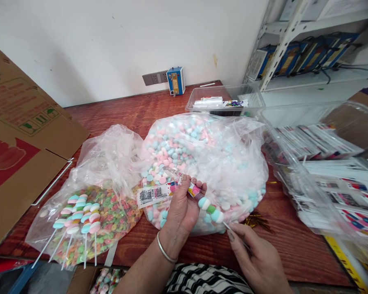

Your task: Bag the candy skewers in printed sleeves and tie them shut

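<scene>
My left hand [182,212], a bangle on its wrist, is closed around printed plastic wrappers [155,194] whose ends stick out to the left. My right hand [254,255] pinches the white stick of a marshmallow skewer [214,212]. Blue-and-white marshmallows and a green piece are threaded on it. Its top end meets a wrapper at my left fingers; how far it is inside I cannot tell. Beneath the hands spreads a big clear bag of pastel marshmallows [174,143]. Several finished-looking skewers [79,212] lie on a bag of colourful gummy rings [119,212] at left.
A cardboard box [24,134] stands at far left. On the right is a clear bin [294,179] of printed packets; another clear tray [254,96] sits behind the marshmallow bag. A small blue device [176,81] stands by the wall socket. Metal shelving [286,49] rises at back right.
</scene>
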`<control>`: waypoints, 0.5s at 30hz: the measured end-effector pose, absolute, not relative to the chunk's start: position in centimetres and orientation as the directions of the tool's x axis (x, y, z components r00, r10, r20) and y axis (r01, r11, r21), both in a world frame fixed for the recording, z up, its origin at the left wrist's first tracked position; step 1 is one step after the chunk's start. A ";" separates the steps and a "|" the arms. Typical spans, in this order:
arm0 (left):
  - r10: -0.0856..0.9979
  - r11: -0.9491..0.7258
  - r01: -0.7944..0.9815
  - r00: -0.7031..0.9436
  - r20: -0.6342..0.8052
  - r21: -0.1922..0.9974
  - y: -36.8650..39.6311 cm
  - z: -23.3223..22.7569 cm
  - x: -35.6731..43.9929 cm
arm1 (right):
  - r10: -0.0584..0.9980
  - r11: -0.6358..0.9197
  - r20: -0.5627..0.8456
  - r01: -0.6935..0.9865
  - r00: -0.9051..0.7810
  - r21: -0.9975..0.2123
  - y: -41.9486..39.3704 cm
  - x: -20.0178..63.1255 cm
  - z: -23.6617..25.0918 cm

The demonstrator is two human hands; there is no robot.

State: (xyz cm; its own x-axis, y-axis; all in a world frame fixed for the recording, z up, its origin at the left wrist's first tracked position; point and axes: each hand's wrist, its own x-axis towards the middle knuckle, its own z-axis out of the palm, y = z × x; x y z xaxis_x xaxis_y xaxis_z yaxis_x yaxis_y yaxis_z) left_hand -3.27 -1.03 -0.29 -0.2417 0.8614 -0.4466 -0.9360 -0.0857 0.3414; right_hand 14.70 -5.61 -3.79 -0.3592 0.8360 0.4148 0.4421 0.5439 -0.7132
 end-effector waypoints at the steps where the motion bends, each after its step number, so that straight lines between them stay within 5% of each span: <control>1: 0.855 -0.083 -0.937 -0.241 -0.459 0.339 -1.0 -0.2 -3.1 | 0.773 0.633 0.516 0.490 -0.369 -0.599 -5.5 14.5 -4.0; 4: 0.849 -0.070 -0.931 -0.244 -0.469 0.357 -0.8 0.0 -2.8 | 0.629 0.740 0.666 0.572 -0.402 -0.354 -5.0 14.2 -4.5; 7: 0.874 -0.035 -0.935 -0.201 -0.443 0.354 -0.8 0.0 -2.7 | 0.721 0.687 0.597 0.480 -0.352 -0.546 -4.8 13.8 -4.4; 9: 0.898 -0.003 -0.944 -0.148 -0.414 0.330 -0.8 0.0 -2.7 | 0.906 0.397 0.312 0.318 -0.287 -0.861 -4.9 13.3 -4.1; 11: 0.917 0.015 -0.953 -0.108 -0.384 0.303 -0.7 0.0 -2.7 | 0.958 -0.091 -0.104 0.058 -0.268 -0.994 -5.0 12.6 -3.9; 13: 0.925 0.018 -0.955 -0.096 -0.367 0.296 -0.7 0.0 -2.7 | 0.850 -0.476 -0.391 -0.198 -0.352 -0.857 -5.2 11.8 -3.5; 15: 0.925 0.015 -0.950 -0.104 -0.365 0.311 -0.7 0.2 -2.8 | 0.747 -0.647 -0.478 -0.338 -0.463 -0.684 -5.2 11.2 -3.1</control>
State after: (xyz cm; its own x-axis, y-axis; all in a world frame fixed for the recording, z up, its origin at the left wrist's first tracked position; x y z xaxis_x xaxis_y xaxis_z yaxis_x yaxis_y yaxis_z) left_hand -2.78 -0.65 0.18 -0.1045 0.9251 -0.3651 -0.9504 0.0153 0.3107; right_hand 11.17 -5.16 -3.13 -0.4626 0.7467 -0.4780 -0.3378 -0.6469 -0.6837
